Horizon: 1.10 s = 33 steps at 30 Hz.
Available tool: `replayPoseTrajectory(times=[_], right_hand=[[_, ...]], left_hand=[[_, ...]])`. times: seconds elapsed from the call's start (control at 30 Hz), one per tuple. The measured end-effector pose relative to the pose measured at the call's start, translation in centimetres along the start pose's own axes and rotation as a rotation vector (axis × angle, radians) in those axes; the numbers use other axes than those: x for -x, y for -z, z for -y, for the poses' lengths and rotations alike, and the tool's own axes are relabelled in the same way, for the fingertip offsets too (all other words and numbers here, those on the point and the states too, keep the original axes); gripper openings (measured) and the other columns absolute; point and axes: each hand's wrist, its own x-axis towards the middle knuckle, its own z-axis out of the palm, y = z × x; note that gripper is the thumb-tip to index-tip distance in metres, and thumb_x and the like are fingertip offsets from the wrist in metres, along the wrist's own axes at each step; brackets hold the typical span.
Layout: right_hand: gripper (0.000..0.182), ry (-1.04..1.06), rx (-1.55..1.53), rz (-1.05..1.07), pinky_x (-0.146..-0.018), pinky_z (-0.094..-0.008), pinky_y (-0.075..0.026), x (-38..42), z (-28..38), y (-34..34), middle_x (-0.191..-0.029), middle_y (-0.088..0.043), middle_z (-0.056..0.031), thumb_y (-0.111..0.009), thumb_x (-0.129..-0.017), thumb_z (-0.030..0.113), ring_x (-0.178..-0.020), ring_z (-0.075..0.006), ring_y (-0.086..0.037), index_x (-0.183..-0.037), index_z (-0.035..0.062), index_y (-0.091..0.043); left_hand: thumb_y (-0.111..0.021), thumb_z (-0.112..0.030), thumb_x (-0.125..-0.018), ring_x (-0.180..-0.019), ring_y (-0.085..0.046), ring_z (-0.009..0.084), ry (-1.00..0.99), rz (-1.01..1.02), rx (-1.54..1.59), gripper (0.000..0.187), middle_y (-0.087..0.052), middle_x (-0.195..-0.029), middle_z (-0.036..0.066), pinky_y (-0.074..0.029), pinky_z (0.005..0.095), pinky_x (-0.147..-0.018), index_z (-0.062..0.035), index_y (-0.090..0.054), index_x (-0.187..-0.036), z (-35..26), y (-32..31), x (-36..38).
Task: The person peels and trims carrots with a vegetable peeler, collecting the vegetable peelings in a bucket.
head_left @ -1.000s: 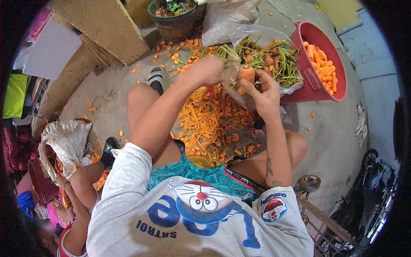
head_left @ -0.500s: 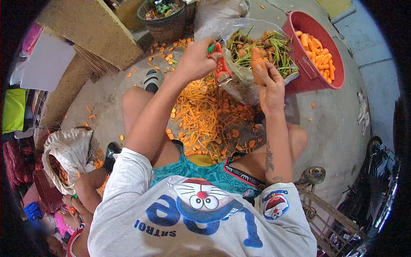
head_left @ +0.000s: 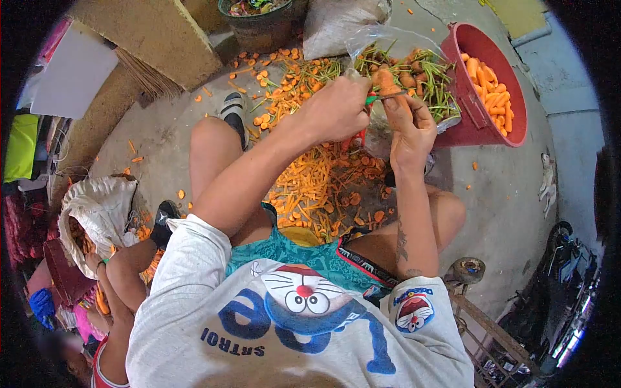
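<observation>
Up at one o'clock, clamping the lower part of a carrot (head_left: 386,79) in the right hand (head_left: 412,132), with the left hand (head_left: 339,110) just beside, wrapped round a green-handled knife (head_left: 371,99), dark blade seemingly across the carrot, red peeler (head_left: 357,138) showing just below! Probably light and stiff, likelier to snap than bend, maybe slick where damp: best gripped round the thick body, well clear of the blade. Holding all this before a clear plastic bag (head_left: 407,35) of green-stemmed carrots (head_left: 443,84), with a red tub (head_left: 460,119) of peeled carrots (head_left: 491,97) at two o'clock!
</observation>
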Motion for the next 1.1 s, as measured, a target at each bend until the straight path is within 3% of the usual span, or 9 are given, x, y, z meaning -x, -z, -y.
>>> replayPoseTrajectory(times=[0.17,0.27,0.37,0.5,0.73,0.93,1.0,1.03,1.1], right_hand=[[0.03,0.048,-0.159,0.22,-0.09,-0.0314,-0.053,0.7,1.5,0.1,-0.103,-0.068,-0.0058,-0.083,-0.082,0.004,-0.094,-0.0152,-0.066,-0.108,-0.0017,-0.068],[0.023,0.067,-0.216,0.198,-0.089,-0.0336,-0.054,0.3,1.6,0.1,-0.105,-0.065,-0.0076,-0.073,-0.093,0.011,-0.097,-0.0166,-0.065,-0.11,-0.0003,-0.063],[0.028,-0.207,-0.216,0.002,-0.075,-0.0321,-0.052,-1.1,0.7,1.7,-0.096,-0.059,-0.0061,-0.05,-0.106,0.031,-0.083,-0.017,-0.061,-0.116,0.0057,-0.055],[0.021,-0.353,-0.326,0.089,-0.077,-0.0321,-0.052,-0.6,0.5,2.2,-0.101,-0.06,-0.0056,-0.05,-0.105,0.025,-0.086,-0.0168,-0.062,-0.113,0.0067,-0.056],[0.025,-0.3,-0.249,0.084,-0.071,-0.0307,-0.05,0.1,0.2,0.7,-0.101,-0.064,-0.0027,-0.049,-0.104,0.03,-0.088,-0.0144,-0.062,-0.117,0.0112,-0.059],[0.023,-0.429,-0.512,0.348,-0.07,-0.0323,-0.049,-0.7,0.7,2.1,-0.096,-0.063,-0.0028,-0.049,-0.103,0.029,-0.08,-0.0155,-0.06,-0.114,0.0113,-0.059],[0.025,-0.441,-0.374,-0.029,-0.065,-0.0306,-0.044,-0.1,1.8,-0.1,-0.095,-0.063,-0.0038,-0.049,-0.103,0.03,-0.074,-0.0151,-0.054,-0.113,0.0097,-0.06],[0.025,-0.44,-0.373,-0.032,-0.065,-0.0306,-0.044,-0.1,1.6,-0.2,-0.095,-0.063,-0.0038,-0.049,-0.103,0.03,-0.074,-0.0151,-0.054,-0.113,0.0097,-0.06],[0.028,-0.348,-0.341,0.036,-0.064,-0.0309,-0.045,0.4,1.0,0.2,-0.098,-0.065,-0.0051,-0.05,-0.103,0.031,-0.077,-0.0157,-0.057,-0.115,0.0086,-0.061]], left_hand=[[-0.069,-0.017,-0.082,-0.083,-0.068,0.0468,0.256,0.277,-0.207,0.04,-0.068,-0.089,0.031,-0.054,0.0517,-0.076,0.0062,-0.064,-0.114,4.4,-1.3,-1.5],[-0.072,-0.019,-0.083,-0.088,-0.068,0.0455,0.141,0.23,0.022,0.039,-0.069,-0.095,0.029,-0.055,0.0478,-0.079,0.0048,-0.066,-0.113,5.5,-1.6,-1.4],[-0.076,-0.025,-0.087,-0.081,-0.069,0.027,0.044,0.029,0.227,0.034,-0.072,-0.087,0.014,-0.054,0.0379,-0.073,0.0008,-0.067,-0.107,5.5,-0.1,-1.2],[-0.079,-0.031,-0.09,-0.073,-0.061,0.0067,0.125,-0.198,0.664,0.028,-0.066,-0.08,-0.003,-0.05,0.027,-0.066,-0.0066,-0.066,-0.097,4.9,2.3,-1.4],[-0.08,-0.022,-0.09,-0.073,-0.063,0.0074,-0.156,-0.24,0.592,0.022,-0.066,-0.079,-0.002,-0.052,0.0242,-0.066,-0.0062,-0.065,-0.095,2.4,0.1,-0.9],[-0.079,-0.018,-0.09,-0.074,-0.062,0.0074,0.091,-0.486,0.68,0.021,-0.066,-0.081,0.0,-0.054,0.028,-0.068,-0.0033,-0.065,-0.096,5.4,0.3,-2.0],[-0.079,-0.019,-0.09,-0.074,-0.062,0.0071,0.001,-0.521,0.385,0.021,-0.068,-0.081,-0.001,-0.053,0.0267,-0.07,-0.004,-0.065,-0.096,2.1,-1.2,-0.7],[-0.079,-0.02,-0.09,-0.073,-0.061,0.0068,-0.232,-0.297,0.587,0.021,-0.068,-0.081,-0.001,-0.052,0.0258,-0.07,-0.0044,-0.066,-0.097,2.2,-1.2,-1.0],[-0.079,-0.02,-0.09,-0.073,-0.06,0.0066,-0.151,-0.354,0.63,0.02,-0.068,-0.08,-0.002,-0.052,0.0257,-0.069,-0.0048,-0.066,-0.096,3.1,-0.6,-1.8]])
